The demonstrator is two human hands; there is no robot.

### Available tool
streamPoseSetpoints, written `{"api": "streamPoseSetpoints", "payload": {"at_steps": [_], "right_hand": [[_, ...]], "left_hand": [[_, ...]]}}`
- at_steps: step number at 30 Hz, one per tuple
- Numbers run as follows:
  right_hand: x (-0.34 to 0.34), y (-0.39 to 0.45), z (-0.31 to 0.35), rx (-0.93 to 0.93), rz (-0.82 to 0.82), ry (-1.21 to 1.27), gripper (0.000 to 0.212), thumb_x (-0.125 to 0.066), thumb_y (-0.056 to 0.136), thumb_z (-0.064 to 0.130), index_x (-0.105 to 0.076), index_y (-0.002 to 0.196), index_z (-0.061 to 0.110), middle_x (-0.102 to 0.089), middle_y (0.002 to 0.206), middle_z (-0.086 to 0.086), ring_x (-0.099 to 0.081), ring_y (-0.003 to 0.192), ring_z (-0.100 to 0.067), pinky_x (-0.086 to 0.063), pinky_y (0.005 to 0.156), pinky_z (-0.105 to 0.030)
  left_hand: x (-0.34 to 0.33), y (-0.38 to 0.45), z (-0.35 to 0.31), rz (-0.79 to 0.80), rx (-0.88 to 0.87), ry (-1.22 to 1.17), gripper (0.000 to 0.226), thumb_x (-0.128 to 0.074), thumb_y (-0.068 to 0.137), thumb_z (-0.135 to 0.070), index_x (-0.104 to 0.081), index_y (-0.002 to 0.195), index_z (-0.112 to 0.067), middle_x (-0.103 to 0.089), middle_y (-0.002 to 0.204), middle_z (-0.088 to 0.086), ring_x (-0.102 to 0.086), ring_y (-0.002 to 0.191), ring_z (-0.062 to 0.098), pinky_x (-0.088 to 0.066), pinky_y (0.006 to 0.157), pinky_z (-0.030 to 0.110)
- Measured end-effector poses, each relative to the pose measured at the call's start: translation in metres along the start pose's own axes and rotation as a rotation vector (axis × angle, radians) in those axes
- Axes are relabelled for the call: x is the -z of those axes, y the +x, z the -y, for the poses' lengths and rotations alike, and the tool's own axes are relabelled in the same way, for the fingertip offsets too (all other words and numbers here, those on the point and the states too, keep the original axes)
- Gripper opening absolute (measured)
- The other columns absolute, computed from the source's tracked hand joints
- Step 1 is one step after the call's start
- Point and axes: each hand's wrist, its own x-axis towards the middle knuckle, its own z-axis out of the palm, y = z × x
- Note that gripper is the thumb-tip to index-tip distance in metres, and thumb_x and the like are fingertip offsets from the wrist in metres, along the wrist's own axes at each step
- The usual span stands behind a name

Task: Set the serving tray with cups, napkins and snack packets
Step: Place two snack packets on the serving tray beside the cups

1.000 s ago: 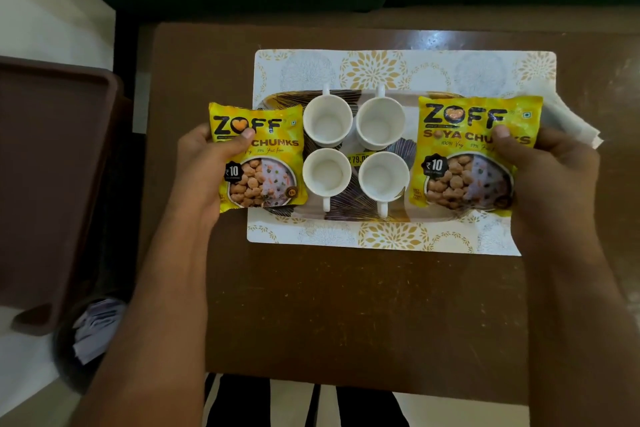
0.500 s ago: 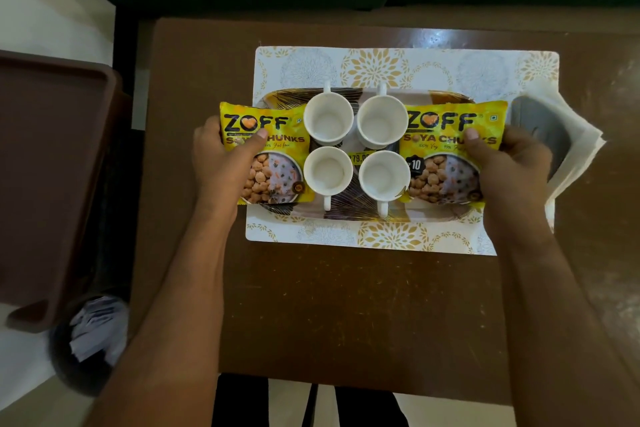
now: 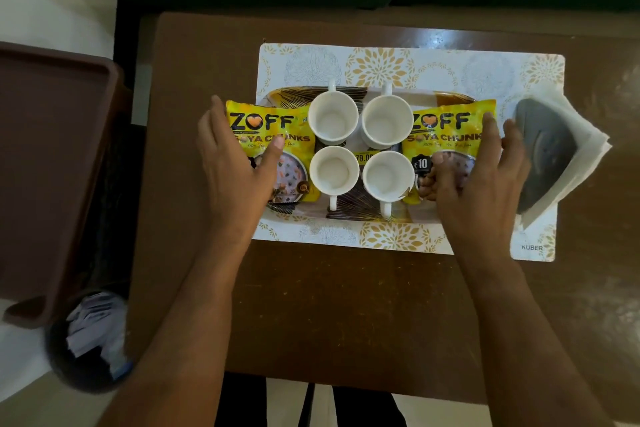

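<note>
Lower halves of two yellow snack packets, left and right, are covered by the left hand and right hand, fingers loosely spread, resting flat; packets lie upright-lettered, long axes near-to-far, flanking four white cups on the largely hidden tray; napkins stacked rightward.

left hand: fingers straight, palm down | right hand: fingers spread, relaxed

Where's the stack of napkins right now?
The stack of white napkins lies at the right edge of the placemat, off the serving tray, just right of the right hand, with a dark grey object on top.
</note>
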Motion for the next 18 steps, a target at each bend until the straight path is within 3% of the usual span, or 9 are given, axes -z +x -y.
{"api": "streamPoseSetpoints", "payload": {"at_steps": [4, 13, 16, 18], "right_hand": [[-0.008, -0.012, 0.003, 0.021, 0.05, -0.059, 0.071, -0.059, 0.104, 0.047, -0.031, 0.162, 0.015, -0.018, 0.168, -0.027, -0.023, 0.153, -0.046, -0.034, 0.118, -0.06], [-0.019, -0.013, 0.009, -0.025, 0.018, -0.113, 0.067, -0.05, 0.107, 0.048, -0.034, 0.159, 0.009, -0.02, 0.168, -0.027, -0.024, 0.152, -0.046, -0.029, 0.121, -0.06], [-0.018, -0.015, 0.013, -0.04, -0.06, -0.111, 0.064, -0.048, 0.107, 0.047, -0.041, 0.155, 0.007, -0.026, 0.166, -0.027, -0.025, 0.153, -0.047, -0.028, 0.122, -0.061], [-0.014, -0.021, 0.02, 0.022, -0.19, -0.015, 0.058, -0.054, 0.107, 0.042, -0.052, 0.147, 0.001, -0.04, 0.157, -0.029, -0.034, 0.148, -0.047, -0.032, 0.12, -0.057]], "left_hand": [[-0.012, -0.017, 0.009, 0.018, -0.122, 0.107, 0.097, -0.071, 0.094, -0.045, -0.017, 0.165, -0.008, -0.014, 0.174, 0.015, -0.016, 0.161, 0.031, -0.024, 0.129, 0.044], [-0.012, -0.007, 0.01, 0.079, -0.144, 0.141, 0.099, -0.076, 0.092, -0.041, -0.019, 0.165, -0.007, -0.012, 0.175, 0.013, -0.013, 0.162, 0.03, -0.021, 0.13, 0.044], [-0.007, -0.013, 0.006, -0.023, -0.193, 0.195, 0.094, -0.075, 0.091, -0.048, -0.03, 0.161, -0.006, -0.021, 0.171, 0.018, -0.02, 0.159, 0.033, -0.026, 0.128, 0.05], [-0.006, -0.028, -0.003, -0.117, -0.269, 0.137, 0.08, -0.076, 0.092, -0.042, -0.043, 0.153, -0.003, -0.037, 0.162, 0.02, -0.034, 0.152, 0.032, -0.034, 0.123, 0.044]]}}
